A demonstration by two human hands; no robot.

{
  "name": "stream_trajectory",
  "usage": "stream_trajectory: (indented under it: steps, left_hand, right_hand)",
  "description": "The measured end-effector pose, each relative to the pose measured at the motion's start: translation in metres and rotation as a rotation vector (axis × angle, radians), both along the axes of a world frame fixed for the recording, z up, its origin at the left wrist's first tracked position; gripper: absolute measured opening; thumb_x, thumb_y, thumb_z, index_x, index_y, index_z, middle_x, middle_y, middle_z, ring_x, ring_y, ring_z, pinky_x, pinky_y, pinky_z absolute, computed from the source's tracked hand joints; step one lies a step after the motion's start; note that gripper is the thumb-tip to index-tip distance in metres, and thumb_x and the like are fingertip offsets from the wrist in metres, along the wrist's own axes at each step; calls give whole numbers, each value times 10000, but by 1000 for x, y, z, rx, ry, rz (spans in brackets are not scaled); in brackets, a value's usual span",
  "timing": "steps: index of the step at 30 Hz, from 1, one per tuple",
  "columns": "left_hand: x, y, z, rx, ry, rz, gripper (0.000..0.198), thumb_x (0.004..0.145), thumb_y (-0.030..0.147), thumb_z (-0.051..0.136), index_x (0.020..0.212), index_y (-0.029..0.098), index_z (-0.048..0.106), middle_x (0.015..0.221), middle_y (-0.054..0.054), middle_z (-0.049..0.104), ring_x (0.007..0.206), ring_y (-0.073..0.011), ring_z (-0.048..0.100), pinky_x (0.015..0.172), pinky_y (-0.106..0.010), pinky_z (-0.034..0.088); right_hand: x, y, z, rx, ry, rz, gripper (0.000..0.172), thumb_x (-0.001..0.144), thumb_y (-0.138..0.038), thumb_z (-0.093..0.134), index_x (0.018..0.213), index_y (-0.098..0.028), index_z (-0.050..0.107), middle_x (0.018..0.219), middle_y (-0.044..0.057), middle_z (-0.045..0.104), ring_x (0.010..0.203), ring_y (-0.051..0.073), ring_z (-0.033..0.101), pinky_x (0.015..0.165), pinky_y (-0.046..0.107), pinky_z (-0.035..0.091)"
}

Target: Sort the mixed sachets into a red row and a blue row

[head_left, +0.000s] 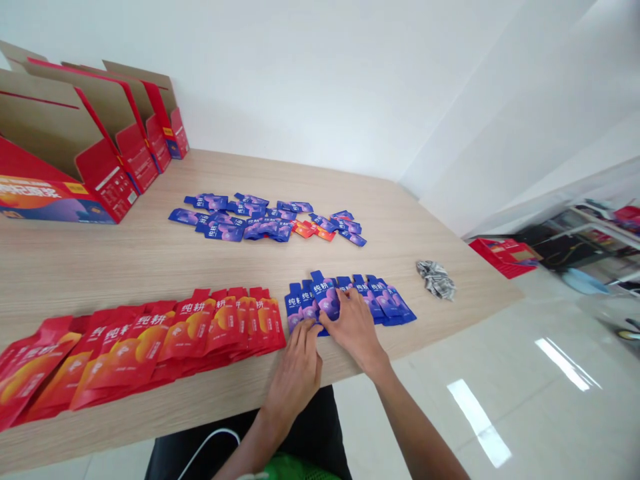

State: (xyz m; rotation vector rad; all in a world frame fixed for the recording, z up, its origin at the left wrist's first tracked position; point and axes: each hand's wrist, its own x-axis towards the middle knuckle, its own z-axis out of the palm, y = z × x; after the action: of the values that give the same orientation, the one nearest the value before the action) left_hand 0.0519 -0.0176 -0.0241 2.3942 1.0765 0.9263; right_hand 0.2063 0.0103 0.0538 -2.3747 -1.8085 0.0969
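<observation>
A fanned row of blue-purple spout pouches (373, 295) lies near the table's front edge. My right hand (353, 325) rests on the row's middle, fingers pressed onto a pouch. My left hand (296, 368) lies with fingers stretched out, its tips touching the leftmost blue pouches (296, 308). To the left runs a long overlapping row of red-orange pouches (150, 340). A loose heap of blue pouches (250, 223), with a few orange ones (313, 231) among them, lies farther back on the table.
Open red cardboard display boxes (75, 153) stand at the back left. A crumpled grey cloth (436, 277) lies near the wooden table's right edge (495, 293). On the glossy floor beyond sit red boxes (505, 255). White walls are behind.
</observation>
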Motion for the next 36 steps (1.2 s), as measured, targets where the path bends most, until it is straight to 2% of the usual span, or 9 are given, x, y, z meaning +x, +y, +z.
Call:
stream_trajectory:
  steps: [3, 5, 12, 20, 22, 25, 27, 31, 36]
  left_hand:
    - [-1, -1, 5, 16, -62, 18, 380, 918, -4, 417, 1236, 171, 527, 1328, -162, 650, 1336, -301, 627, 1105, -508, 555]
    - [-1, -1, 7, 30, -88, 32, 366, 926, 0, 411, 1227, 178, 521, 1326, -163, 644, 1332, -301, 633, 1084, -497, 574]
    - [0, -1, 7, 6, -32, 13, 515, 944, 34, 411, 1439, 175, 442, 1463, -168, 606, 1433, -299, 574, 1145, -496, 540]
    - [1, -2, 1, 14, 73, 2, 655, 921, 39, 433, 1561, 141, 345, 1634, -196, 492, 1557, -307, 435, 1254, -547, 413]
    - [1, -3, 0, 13, 94, 3, 666, 916, 47, 445, 1567, 145, 346, 1644, -192, 484, 1562, -314, 426, 1252, -553, 413]
    - [1, -3, -1, 21, 109, -4, 685, 908, 57, 457, 1576, 154, 342, 1642, -186, 487, 1563, -320, 423, 1248, -558, 416]
    - [1, -4, -1, 21, 110, -4, 698, 898, 57, 463, 1578, 157, 344, 1636, -186, 493, 1558, -322, 429, 1248, -564, 414]
    - [1, -4, 2, 12, 107, -5, 715, 876, 43, 464, 1572, 158, 351, 1620, -195, 503, 1542, -336, 453, 1232, -582, 436]
    - [-2, -5, 7, -30, 105, -33, 693, 864, 34, 467, 1541, 141, 370, 1575, -214, 536, 1511, -358, 490, 1212, -593, 466]
  right_hand:
    - [-7, -2, 1, -21, -19, -19, 625, 932, -410, 645, 1464, -83, 613, 1311, 219, 658, 1248, 366, 613, 1089, 448, 473]
    - [-10, -2, 2, -41, -41, -32, 619, 943, -412, 645, 1459, -70, 613, 1316, 222, 653, 1256, 365, 606, 1087, 443, 466]
    - [-15, -7, 9, -117, -113, -25, 444, 1013, -448, 591, 1293, -131, 723, 1283, 221, 670, 1247, 371, 613, 1048, 462, 459]
    - [4, -3, 22, -90, -75, -9, 594, 1009, -490, 606, 1471, -118, 617, 1390, 232, 652, 1321, 386, 602, 1085, 506, 449]
    - [7, 20, 30, -30, -4, 40, 565, 1012, -484, 597, 1465, -149, 623, 1365, 202, 671, 1285, 349, 634, 1077, 465, 469]
    - [-1, 85, 40, -5, 172, 147, 497, 1031, -477, 561, 1426, -187, 645, 1273, 132, 717, 1161, 264, 694, 1058, 373, 492]
    - [-16, 138, 43, -10, 242, 146, 503, 1040, -501, 544, 1408, -175, 650, 1329, 134, 701, 1234, 259, 669, 1084, 356, 481]
    - [-55, 226, 38, -40, 223, 61, 692, 1016, -601, 545, 1507, -114, 557, 1540, 216, 554, 1399, 326, 563, 1138, 413, 452]
    - [-92, 275, 22, -191, 141, -18, 869, 961, -706, 570, 1540, -59, 527, 1609, 262, 485, 1505, 383, 448, 1202, 493, 395]
